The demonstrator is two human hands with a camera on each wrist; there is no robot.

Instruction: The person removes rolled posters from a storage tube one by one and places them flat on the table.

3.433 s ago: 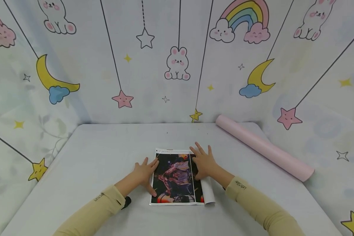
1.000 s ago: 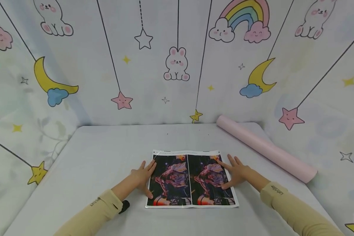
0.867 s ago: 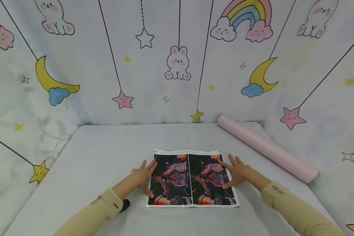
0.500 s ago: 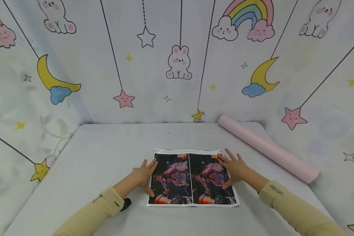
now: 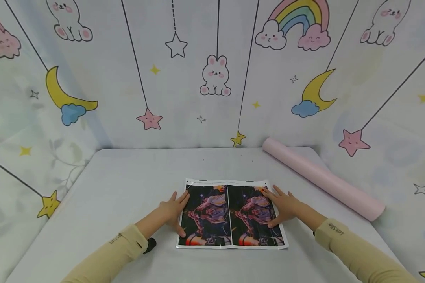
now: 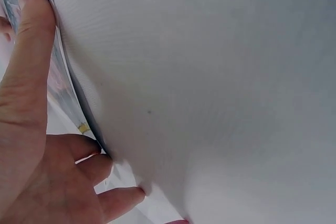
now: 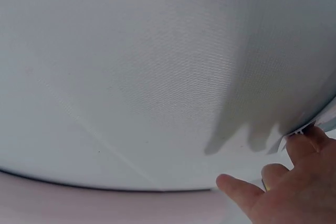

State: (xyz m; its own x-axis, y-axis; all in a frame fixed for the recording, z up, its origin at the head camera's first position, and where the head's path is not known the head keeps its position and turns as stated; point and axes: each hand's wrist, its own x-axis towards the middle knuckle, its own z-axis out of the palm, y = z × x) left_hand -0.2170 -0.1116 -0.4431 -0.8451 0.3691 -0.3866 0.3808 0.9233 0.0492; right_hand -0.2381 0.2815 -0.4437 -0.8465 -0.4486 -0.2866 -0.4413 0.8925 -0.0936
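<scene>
A glossy printed sheet [image 5: 209, 214] with a white border lies spread on the table, bearing two matching dark, colourful pictures side by side. My left hand [image 5: 171, 211] rests on its left edge with thumb and fingers spread. On the right edge, my right hand [image 5: 284, 207] presses with extended fingers. In the left wrist view, the thumb [image 6: 34, 51] lies along the sheet's edge and the other fingers reach past it. The right wrist view has the right hand [image 7: 299, 182] at lower right, some fingertips on the sheet's corner.
A pale pink roll [image 5: 322, 179] lies diagonally along the right side of the white-covered table [image 5: 134, 173]. Behind and beside the table hangs a white backdrop [image 5: 184, 94] printed with bunnies, stars and moons. A small black object [image 5: 150, 245] sits at the left wrist.
Earlier the sheet's right part was curled under; it now lies spread, both pictures showing. My right hand has moved right to that edge and shifted its fingers slightly. The left hand has stayed.
</scene>
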